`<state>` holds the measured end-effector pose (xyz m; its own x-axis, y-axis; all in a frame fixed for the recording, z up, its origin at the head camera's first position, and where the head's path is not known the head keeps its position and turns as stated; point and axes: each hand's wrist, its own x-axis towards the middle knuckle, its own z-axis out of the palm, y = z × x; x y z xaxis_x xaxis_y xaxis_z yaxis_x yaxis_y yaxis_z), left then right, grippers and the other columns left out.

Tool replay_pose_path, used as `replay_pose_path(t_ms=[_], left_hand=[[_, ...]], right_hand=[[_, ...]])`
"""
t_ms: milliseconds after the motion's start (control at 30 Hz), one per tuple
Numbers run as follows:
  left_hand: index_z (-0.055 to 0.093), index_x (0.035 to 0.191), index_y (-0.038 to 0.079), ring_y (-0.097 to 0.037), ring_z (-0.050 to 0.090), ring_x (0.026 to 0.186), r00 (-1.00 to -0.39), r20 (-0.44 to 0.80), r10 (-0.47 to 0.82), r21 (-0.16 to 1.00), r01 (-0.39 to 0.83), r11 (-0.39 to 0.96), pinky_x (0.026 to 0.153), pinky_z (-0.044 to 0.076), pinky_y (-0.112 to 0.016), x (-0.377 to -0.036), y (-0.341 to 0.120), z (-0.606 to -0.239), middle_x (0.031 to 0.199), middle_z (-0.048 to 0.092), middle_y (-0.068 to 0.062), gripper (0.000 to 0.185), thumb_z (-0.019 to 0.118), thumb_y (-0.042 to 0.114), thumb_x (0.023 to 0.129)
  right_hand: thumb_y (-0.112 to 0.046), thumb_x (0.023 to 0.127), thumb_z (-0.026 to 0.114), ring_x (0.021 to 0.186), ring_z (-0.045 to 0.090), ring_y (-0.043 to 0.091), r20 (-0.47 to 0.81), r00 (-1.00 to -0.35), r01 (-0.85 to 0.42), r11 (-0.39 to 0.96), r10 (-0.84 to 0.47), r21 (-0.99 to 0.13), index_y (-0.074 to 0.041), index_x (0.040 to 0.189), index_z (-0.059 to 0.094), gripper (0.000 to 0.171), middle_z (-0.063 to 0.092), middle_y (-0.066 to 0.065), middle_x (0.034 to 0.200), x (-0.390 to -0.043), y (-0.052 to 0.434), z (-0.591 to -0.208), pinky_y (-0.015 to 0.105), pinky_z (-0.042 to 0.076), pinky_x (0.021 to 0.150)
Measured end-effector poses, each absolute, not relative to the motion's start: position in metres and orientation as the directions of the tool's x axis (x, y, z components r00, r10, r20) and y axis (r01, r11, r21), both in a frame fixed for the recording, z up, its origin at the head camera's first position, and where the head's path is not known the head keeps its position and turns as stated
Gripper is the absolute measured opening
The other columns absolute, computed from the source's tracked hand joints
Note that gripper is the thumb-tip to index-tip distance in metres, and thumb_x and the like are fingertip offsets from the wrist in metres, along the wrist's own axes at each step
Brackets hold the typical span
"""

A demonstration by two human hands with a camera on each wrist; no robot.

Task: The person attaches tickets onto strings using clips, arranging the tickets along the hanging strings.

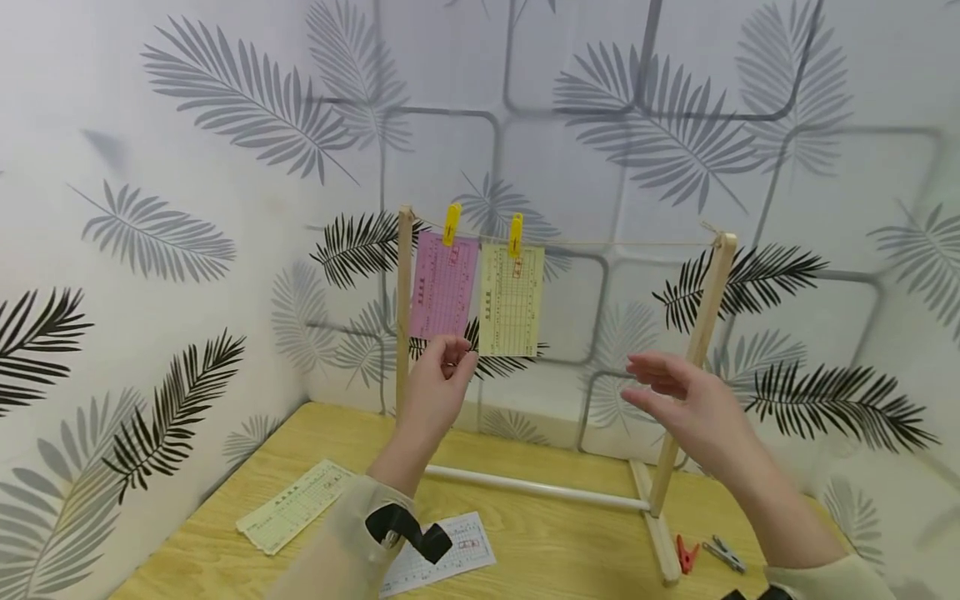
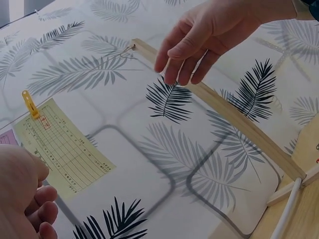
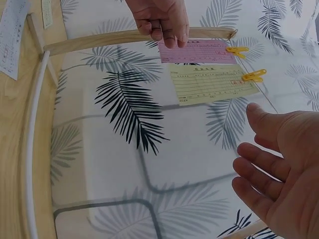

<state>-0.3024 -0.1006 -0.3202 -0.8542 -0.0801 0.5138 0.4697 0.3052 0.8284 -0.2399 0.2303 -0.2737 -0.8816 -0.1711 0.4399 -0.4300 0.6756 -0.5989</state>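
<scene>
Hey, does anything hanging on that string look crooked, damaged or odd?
I see no damage, but the pink printed paper slip and the pale yellow printed paper slip hang sideways from the thin beige string: their printing runs up and down. The pink one also tilts slightly.

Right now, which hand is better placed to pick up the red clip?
Probably your right hand: it's empty and nearer the red clip; your left hand is by the pink slip.
</scene>
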Motion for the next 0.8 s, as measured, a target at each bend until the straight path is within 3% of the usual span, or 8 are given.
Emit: replay_pose_path(t_ms=[233, 433, 633, 800], left_hand=[[0.068, 0.132, 0.009, -0.022, 0.066, 0.101, -0.860, 0.505, -0.070, 0.825, 0.457, 0.332, 0.091, 0.056, -0.043, -0.295, -0.100, -0.338, 0.119, 0.070, -0.005, 0.026, 0.070, 0.022, 0.110], [0.068, 0.131, 0.010, -0.021, 0.065, 0.096, -0.879, 0.476, -0.034, 0.844, 0.446, 0.299, 0.081, 0.056, -0.039, -0.290, -0.100, -0.352, 0.116, 0.070, -0.006, 0.022, 0.070, 0.019, 0.111], [0.068, 0.131, 0.011, -0.021, 0.062, 0.091, -0.903, 0.430, -0.001, 0.863, 0.411, 0.295, 0.077, 0.054, -0.038, -0.287, -0.102, -0.365, 0.114, 0.068, -0.006, 0.022, 0.070, 0.021, 0.111], [0.068, 0.134, 0.012, -0.020, 0.062, 0.091, -0.919, 0.393, 0.027, 0.864, 0.379, 0.331, 0.076, 0.055, -0.037, -0.285, -0.105, -0.378, 0.116, 0.068, -0.004, 0.025, 0.069, 0.024, 0.112]], right_hand=[[-0.038, 0.106, 0.077, 0.127, 0.070, 0.032, 0.415, -0.898, -0.396, 0.677, -0.146, -0.620, -0.011, 0.151, 0.064, 0.054, 0.072, 0.010, 0.142, -0.230, 0.247, -0.302, 0.024, 0.057, 0.091], [-0.038, 0.106, 0.078, 0.127, 0.070, 0.031, 0.358, -0.926, -0.341, 0.668, -0.118, -0.662, -0.010, 0.153, 0.063, 0.057, 0.071, 0.011, 0.143, -0.225, 0.258, -0.323, 0.024, 0.058, 0.088], [-0.027, 0.107, 0.078, 0.114, 0.072, 0.018, 0.346, -0.933, -0.321, 0.662, -0.098, -0.677, -0.003, 0.150, 0.064, 0.051, 0.073, 0.013, 0.137, -0.221, 0.270, -0.342, 0.024, 0.059, 0.087], [-0.028, 0.107, 0.078, 0.111, 0.071, 0.013, 0.307, -0.950, -0.268, 0.666, -0.062, -0.696, -0.001, 0.150, 0.063, 0.052, 0.071, 0.018, 0.139, -0.219, 0.281, -0.355, 0.024, 0.059, 0.085]])
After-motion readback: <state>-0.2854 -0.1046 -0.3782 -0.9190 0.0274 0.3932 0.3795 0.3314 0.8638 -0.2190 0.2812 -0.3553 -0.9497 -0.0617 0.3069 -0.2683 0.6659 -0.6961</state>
